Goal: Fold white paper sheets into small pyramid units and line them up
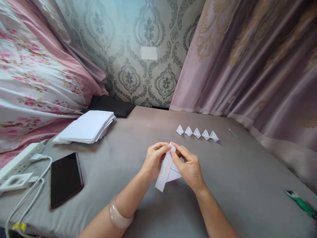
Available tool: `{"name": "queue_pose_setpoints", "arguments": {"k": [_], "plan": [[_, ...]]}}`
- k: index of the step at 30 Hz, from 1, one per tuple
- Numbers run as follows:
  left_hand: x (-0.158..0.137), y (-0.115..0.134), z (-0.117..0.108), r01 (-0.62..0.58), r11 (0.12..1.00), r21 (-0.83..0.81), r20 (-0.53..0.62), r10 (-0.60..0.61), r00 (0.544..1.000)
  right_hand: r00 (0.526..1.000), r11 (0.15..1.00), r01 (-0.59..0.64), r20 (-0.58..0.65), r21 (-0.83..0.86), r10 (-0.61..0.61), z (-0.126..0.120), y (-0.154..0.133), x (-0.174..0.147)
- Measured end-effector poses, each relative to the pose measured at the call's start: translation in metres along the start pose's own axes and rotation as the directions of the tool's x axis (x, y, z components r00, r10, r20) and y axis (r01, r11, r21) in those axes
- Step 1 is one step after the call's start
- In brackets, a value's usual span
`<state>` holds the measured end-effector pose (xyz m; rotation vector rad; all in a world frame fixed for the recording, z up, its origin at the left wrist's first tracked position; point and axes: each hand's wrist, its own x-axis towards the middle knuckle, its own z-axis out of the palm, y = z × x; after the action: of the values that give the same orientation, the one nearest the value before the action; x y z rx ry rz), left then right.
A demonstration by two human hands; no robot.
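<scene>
A partly folded sheet of white paper (164, 173) is held above the grey cloth surface. Its top end is pinched by my left hand (156, 157), thumb on the front face, fingers behind. On the other side of that same end, my right hand (188, 165) also grips the paper with thumb and fingers. A long flap hangs down to the lower left, and a wider fold shows under my right thumb. Beyond my hands, several small folded white paper pieces (196, 133) stand in a row on the cloth.
On the left lie a stack of white paper (86, 127), a dark phone (66, 180) and a white power strip (22, 160) with cables. A black folded item (109, 105) rests behind the stack. A green-handled tool (300, 202) is at the right edge. Curtains (237, 66) hang on the right.
</scene>
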<state>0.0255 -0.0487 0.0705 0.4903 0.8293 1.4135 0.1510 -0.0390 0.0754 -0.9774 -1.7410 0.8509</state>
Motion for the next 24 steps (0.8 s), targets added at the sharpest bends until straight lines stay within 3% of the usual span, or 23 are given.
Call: {"name": "queue_pose_setpoints", "arguments": {"k": [11,19,22,24], "plan": [[0.0047,-0.0023,-0.003,-0.108,0.992,0.068,0.0,0.108,0.994,0.957,0.914,0.288,0.042,-0.285,-0.288,0.0009,0.0099,-0.0038],[0.0042,-0.0012,-0.0025,-0.165,0.98,0.11,0.041,0.161,0.986,0.935,0.729,0.34,0.126,-0.594,-0.332,-0.0026,0.0074,-0.0038],[0.0062,-0.0019,-0.0029,-0.125,0.988,0.09,0.066,0.119,0.991,0.935,0.656,0.337,0.158,-0.675,-0.317,-0.003,0.0058,-0.0044],[0.009,-0.0037,-0.0043,-0.07,0.996,0.057,0.075,0.065,0.995,0.943,0.656,0.322,0.172,-0.682,-0.284,-0.0036,0.004,-0.0051]]}}
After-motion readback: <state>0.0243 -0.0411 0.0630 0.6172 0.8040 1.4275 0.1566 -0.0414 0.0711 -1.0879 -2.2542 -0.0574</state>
